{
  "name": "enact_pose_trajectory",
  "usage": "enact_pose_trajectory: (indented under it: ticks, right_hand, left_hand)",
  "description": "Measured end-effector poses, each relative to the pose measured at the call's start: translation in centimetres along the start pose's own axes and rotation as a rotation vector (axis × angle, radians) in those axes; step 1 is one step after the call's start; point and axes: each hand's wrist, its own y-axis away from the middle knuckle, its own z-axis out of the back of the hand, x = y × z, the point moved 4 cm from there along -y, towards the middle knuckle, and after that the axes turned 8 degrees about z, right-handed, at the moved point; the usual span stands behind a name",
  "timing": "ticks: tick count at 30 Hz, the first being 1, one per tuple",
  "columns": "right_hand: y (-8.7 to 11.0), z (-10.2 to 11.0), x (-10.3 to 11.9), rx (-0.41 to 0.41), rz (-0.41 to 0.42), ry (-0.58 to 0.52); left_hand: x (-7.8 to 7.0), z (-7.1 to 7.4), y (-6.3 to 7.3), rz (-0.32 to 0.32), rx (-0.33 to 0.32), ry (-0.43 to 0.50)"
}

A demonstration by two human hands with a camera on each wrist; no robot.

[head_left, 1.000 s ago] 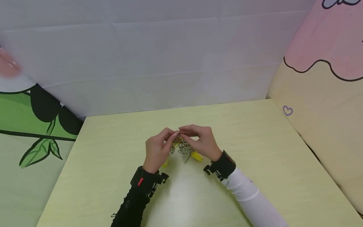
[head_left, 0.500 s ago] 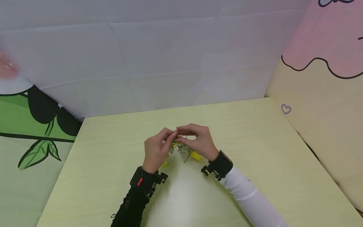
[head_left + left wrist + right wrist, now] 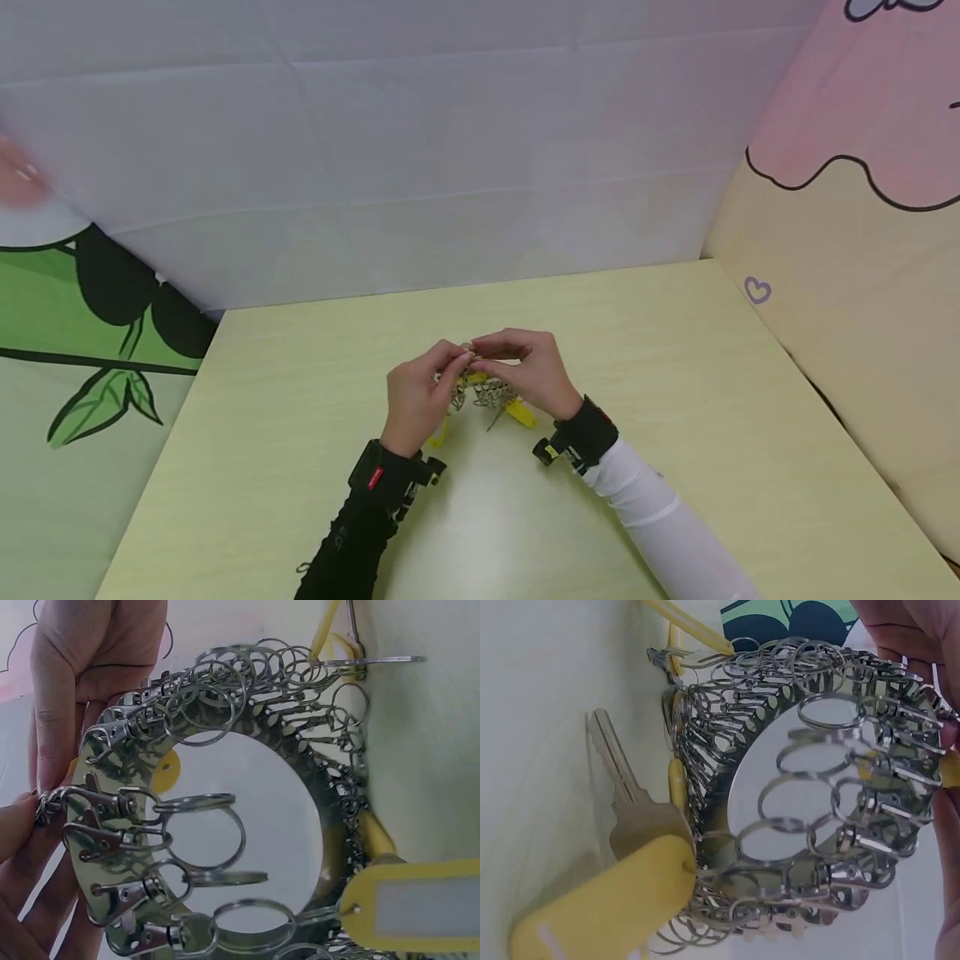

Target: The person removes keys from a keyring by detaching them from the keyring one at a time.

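Note:
Both hands hold a shiny metal hoop [image 3: 120, 866] lined with many swivel clasps and split rings [image 3: 799, 777]. My left hand [image 3: 420, 396] pinches at its top with thumb and index finger. From the other side, the thumb and index finger of my right hand [image 3: 534, 371] grip close beside it. The fingertips hide the small metal part between them. Hanging from the hoop are keys and yellow key tags; one key [image 3: 649, 825] and its tag [image 3: 607, 900] show large in the right wrist view. A yellow rounded end [image 3: 166, 771] with a hole shows at the inner rim.
The hoop is over the middle of a pale yellow table [image 3: 300, 517]. A white cloth wall [image 3: 450, 150] stands behind it, with printed panels at the left and right. Black camera straps [image 3: 386, 483] are round both wrists.
The right fingers shift slightly left and then back at the top of the hoop. More metal shows between the fingertips now. The hoop stays in both hands.

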Motion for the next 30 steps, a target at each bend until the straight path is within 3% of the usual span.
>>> enact_pose_trajectory:
  ticks: [3,10,14,18,23,30]
  right_hand:
    - [0.0,0.1,-0.3,0.003,-0.008,-0.002]
    - [0.0,0.7,-0.6,0.012,0.050,0.089]
    - [0.0,1.0,-0.7,0.006,0.060,0.122]
    - [0.0,0.9,-1.0,0.016,0.043,0.121]
    - [0.1,0.8,-1.3,0.061,-0.010,0.020]
    - [0.2,0.8,-2.1,0.130,-0.177,-0.160]
  left_hand:
    - [0.4,-0.4,0.0,0.039,0.042,0.053]
    - [1.5,-1.1,0.2,0.203,0.237,0.272]
    - [2.0,-1.4,0.2,0.274,0.293,0.343]
    - [2.4,-1.6,0.2,0.320,0.284,0.392]
    - [2.4,-1.6,0.2,0.330,0.234,0.435]
    - [2.4,-1.6,0.2,0.324,0.174,0.368]
